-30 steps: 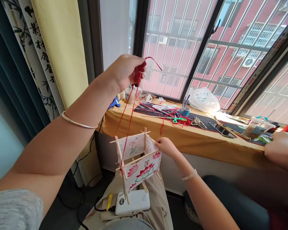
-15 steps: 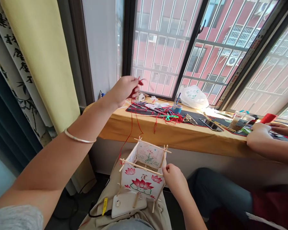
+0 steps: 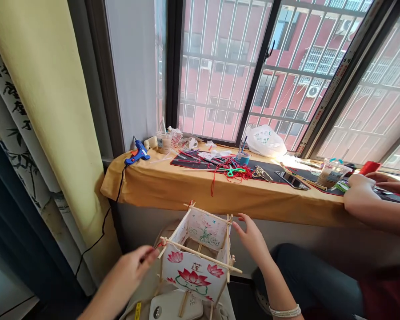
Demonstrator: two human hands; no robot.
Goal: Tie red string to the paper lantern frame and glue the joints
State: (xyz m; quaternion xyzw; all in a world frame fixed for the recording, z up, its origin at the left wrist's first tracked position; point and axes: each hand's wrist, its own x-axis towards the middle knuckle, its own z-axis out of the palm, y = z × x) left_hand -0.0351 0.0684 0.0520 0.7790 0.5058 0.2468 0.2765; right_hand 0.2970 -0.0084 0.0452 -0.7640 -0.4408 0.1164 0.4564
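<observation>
Curtain (image 3: 36,75), yellow, hangs at far left; black cable (image 3: 104,222) drops beside it from a blue glue gun (image 3: 139,152) on the desk (image 3: 173,192), whose left end is draped in orange cloth.

Left hand (image 3: 131,269): low, in front of the desk, blurred. Its fingers curl together at red string (image 3: 159,245) by the near left corner of the box (image 3: 194,276); cannot tell whether they pinch it. Cup (image 3: 164,144) stands farther back, near the window.

Box: open-topped, thin sticks around painted paper walls, red lotus on the near wall. Position: over the lap (image 3: 223,311), just in front of the desk, slightly tilted. White power bank (image 3: 176,306) lies beneath, partly hidden by it.

Green scissors (image 3: 231,171) lie on a red yarn tangle (image 3: 243,174), on a dark mat.

Right hand (image 3: 251,238): fingers spread, gripping nothing, thumb tip just beside the far right corner of the box; contact cannot be told. Pale bracelet (image 3: 285,312) on the wrist.

White bag (image 3: 266,140) by the window; phone (image 3: 291,180) flat on the mat; second cup (image 3: 331,174). Far right, another person's hand (image 3: 362,189) near a red object (image 3: 370,167).
</observation>
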